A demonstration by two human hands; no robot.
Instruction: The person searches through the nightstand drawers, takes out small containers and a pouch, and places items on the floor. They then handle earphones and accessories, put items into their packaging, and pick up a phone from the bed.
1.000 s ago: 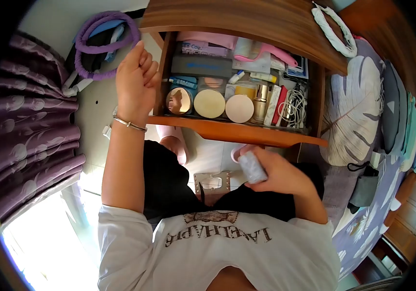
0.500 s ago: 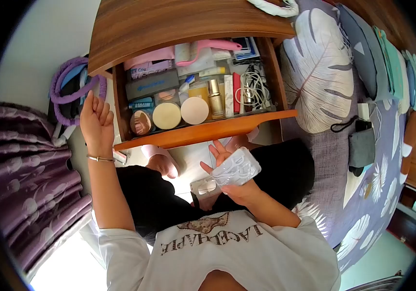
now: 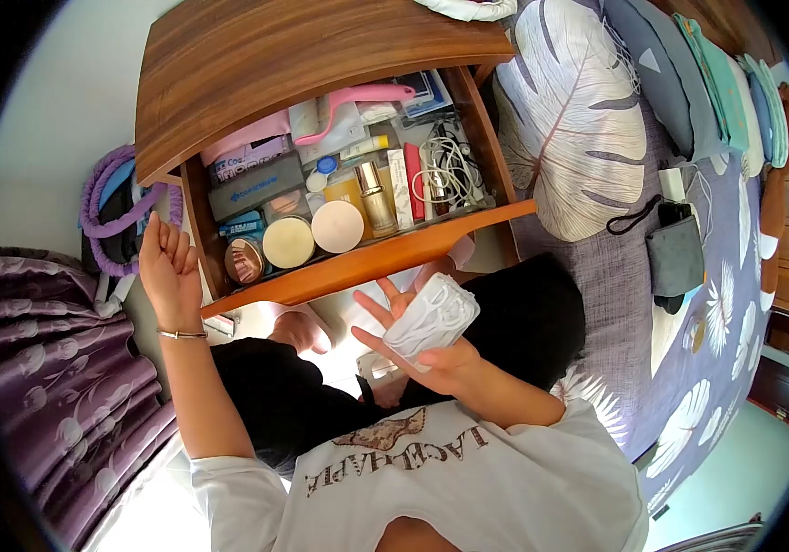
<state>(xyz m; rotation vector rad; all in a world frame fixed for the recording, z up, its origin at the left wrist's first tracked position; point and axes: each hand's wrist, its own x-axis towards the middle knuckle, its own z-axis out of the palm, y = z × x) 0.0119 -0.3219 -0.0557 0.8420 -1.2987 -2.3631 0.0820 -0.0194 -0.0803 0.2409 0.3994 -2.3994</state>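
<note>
White packet (image 3: 436, 319): lies across the palm, near the open drawer (image 3: 371, 261)
Right hand (image 3: 454, 364): fingers spread — thumb clamped on the packet
Left hand (image 3: 170, 269): fingers curled together — beside drawer's corner

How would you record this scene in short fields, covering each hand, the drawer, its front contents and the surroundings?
Left hand: curled, close to the purple ring; contact unclear
Right hand: fingers spread, thumb over a white item in the palm
Drawer: open, below the wooden top
Front contents: two pale round discs, gold bottle, bundled white cable
Picture left: purple curtain
Picture right: leaf-patterned pillow
</note>
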